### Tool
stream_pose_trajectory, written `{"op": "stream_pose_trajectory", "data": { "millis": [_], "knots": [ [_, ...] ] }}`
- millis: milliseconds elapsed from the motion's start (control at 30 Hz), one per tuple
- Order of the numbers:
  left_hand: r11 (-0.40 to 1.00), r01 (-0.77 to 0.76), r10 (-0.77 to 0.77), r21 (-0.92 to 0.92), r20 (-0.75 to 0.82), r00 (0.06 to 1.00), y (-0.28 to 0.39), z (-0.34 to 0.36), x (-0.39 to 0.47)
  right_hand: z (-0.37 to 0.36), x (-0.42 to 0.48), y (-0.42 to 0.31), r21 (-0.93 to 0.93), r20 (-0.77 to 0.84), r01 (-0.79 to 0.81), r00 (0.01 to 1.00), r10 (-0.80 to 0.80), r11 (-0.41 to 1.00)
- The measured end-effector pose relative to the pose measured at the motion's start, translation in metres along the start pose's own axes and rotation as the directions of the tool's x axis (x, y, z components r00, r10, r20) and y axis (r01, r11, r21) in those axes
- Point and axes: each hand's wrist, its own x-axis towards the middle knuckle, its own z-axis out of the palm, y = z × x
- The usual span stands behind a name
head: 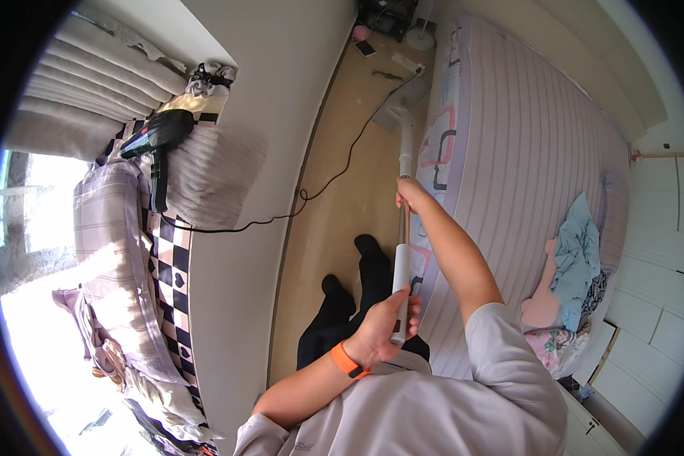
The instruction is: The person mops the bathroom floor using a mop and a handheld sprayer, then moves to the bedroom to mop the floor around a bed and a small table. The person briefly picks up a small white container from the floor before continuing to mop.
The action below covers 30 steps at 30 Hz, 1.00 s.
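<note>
A flat mop with a white and metal pole [406,151] stretches away from my body over the floor. My left hand [383,325], with an orange band on the wrist, wraps the white grip [400,268] at the pole's near end. Farther along, my right hand [411,194] grasps the thinner metal part of the pole. The grey mop head [390,118] is blurred and lies low at the floor beside the bed. Close by it runs a black cord [350,151].
A black hair dryer [162,134] sits on the window ledge at left; its cord crosses the floor to a power strip [407,61]. A phone [365,48] and a fan base [420,39] are at the far end. The bed [507,148] borders the right side.
</note>
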Motion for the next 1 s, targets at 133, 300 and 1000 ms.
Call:
{"op": "stream_pose_trajectory", "data": {
  "millis": [133, 300, 1000],
  "knots": [
    [1.000, -0.008, 0.008, 0.002, 0.045, 0.999, 0.024, -0.013, -0.017, 0.018, -0.001, 0.001, 0.203, 0.025, -0.082, 0.997, 0.078, 0.976],
    [0.976, 0.052, -0.023, -0.210, 0.138, 0.990, 0.041, -0.011, -0.032, 0.038, -0.028, -0.024, 0.672, 0.136, -0.172, 0.985, 0.108, 0.720],
    [0.803, 0.148, 0.093, -0.577, 0.368, 0.925, 0.049, 0.037, 0.045, -0.007, 0.055, -0.076, -0.047, 0.032, 0.001, 0.999, 0.001, 0.999]
  ]
}}
